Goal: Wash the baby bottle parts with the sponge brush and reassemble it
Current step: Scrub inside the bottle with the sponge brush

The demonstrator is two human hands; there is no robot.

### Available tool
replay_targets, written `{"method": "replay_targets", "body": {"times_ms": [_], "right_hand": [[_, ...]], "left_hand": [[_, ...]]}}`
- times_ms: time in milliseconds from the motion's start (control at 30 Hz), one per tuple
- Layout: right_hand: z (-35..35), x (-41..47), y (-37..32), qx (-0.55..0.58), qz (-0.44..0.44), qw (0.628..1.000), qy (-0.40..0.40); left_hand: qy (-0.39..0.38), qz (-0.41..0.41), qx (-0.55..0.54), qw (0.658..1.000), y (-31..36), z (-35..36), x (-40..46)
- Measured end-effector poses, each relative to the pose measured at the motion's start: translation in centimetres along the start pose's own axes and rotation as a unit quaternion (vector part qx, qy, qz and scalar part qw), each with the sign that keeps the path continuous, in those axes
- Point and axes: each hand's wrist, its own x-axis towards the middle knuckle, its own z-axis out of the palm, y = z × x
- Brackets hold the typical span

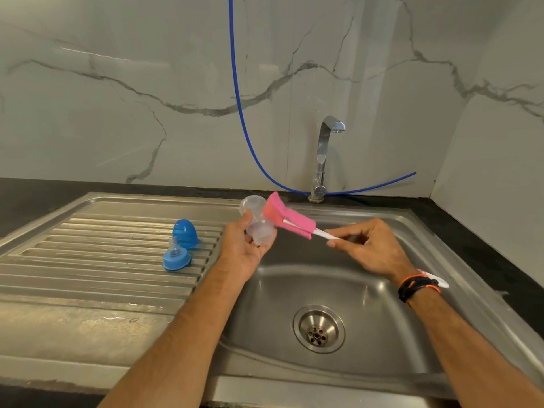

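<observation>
Two hands work over the sink basin [294, 290]: the left hand [244, 248] curls round the clear bottle body [259, 228], and the right hand [365, 248] pinches the white handle of the pink sponge brush [290, 217], its sponge just beside the bottle. That light pinch could let the brush twist and drop. The blue cap [185, 233] and teat ring [176, 257] wait on the ribbed drainboard [88, 254], where a knock might send them rolling.

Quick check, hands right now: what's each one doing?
Left hand: grips the clear bottle.
Right hand: pinches the white handle of the pink sponge brush.
</observation>
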Motion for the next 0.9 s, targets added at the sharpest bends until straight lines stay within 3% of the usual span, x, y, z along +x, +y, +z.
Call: {"method": "replay_targets", "body": {"times_ms": [100, 300, 467, 633, 800, 900], "right_hand": [[1.0, 0.3, -0.7, 0.023, 0.007, 0.999, 0.048], [0.0, -0.2, -0.9, -0.020, -0.034, 0.999, -0.014], [0.8, 0.3, -1.1, -0.017, 0.003, 0.998, 0.064], [-0.2, -0.3, -0.9, -0.027, -0.031, 0.999, 0.003], [0.8, 0.4, -0.9, -0.013, 0.001, 0.997, 0.078], [1.4, 0.1, -1.5, -0.006, -0.050, 0.998, 0.033]], "left_hand": [[-0.024, -0.032, 0.038, 0.998, -1.4, 1.0, -0.9], [-0.037, -0.047, -0.028, 0.998, -0.6, 0.4, 0.1], [-0.047, -0.060, 0.001, 0.997, -1.5, 0.7, -0.8], [-0.066, -0.082, -0.064, 0.992, -0.5, 1.0, -0.8], [-0.083, -0.097, -0.052, 0.990, -1.5, 1.0, -0.7], [-0.080, -0.085, -0.027, 0.993, -1.7, 1.5, -0.5]]}}
